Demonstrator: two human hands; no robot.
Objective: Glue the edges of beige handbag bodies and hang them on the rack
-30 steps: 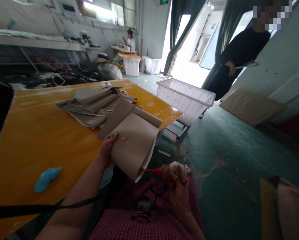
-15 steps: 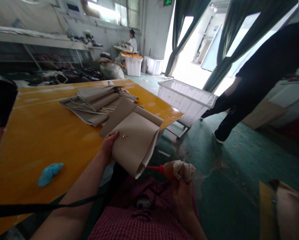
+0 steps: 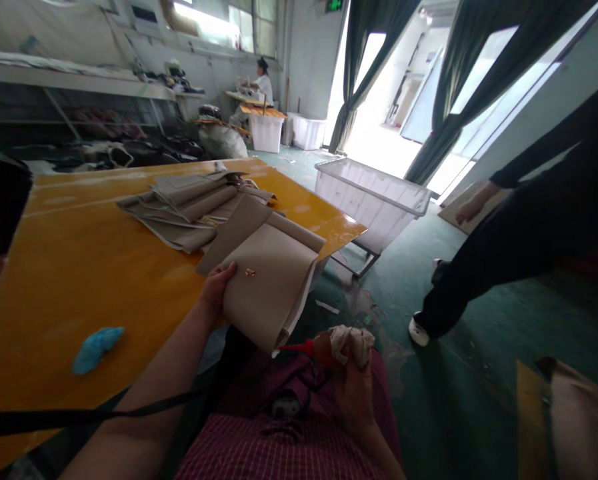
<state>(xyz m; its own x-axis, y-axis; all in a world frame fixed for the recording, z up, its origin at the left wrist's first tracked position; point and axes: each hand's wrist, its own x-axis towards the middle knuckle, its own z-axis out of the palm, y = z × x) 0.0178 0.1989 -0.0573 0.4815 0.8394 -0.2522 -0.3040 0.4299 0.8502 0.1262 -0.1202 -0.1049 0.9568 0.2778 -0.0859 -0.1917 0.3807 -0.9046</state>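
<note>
By yellow tbl (image 3: 129, 287), L hand (image 3: 217, 288) pinches beige pc (image 3: 271, 287), R hand (image 3: 353, 383) grips cloth-wrapped btl (image 3: 323, 348).

I'm calling this one a small workshop, probably sewing of some kind. Beige panels (image 3: 203, 208) are lying heaped on a yellow bench (image 3: 103, 280), a co-worker (image 3: 265, 87) is sitting at a far table (image 3: 237, 97) with what's looking like a sewing machine (image 3: 249, 93), plastic tubs (image 3: 361, 203) are standing around, and scraps (image 3: 327, 307) are littering the worn green floor (image 3: 469, 400).
</note>
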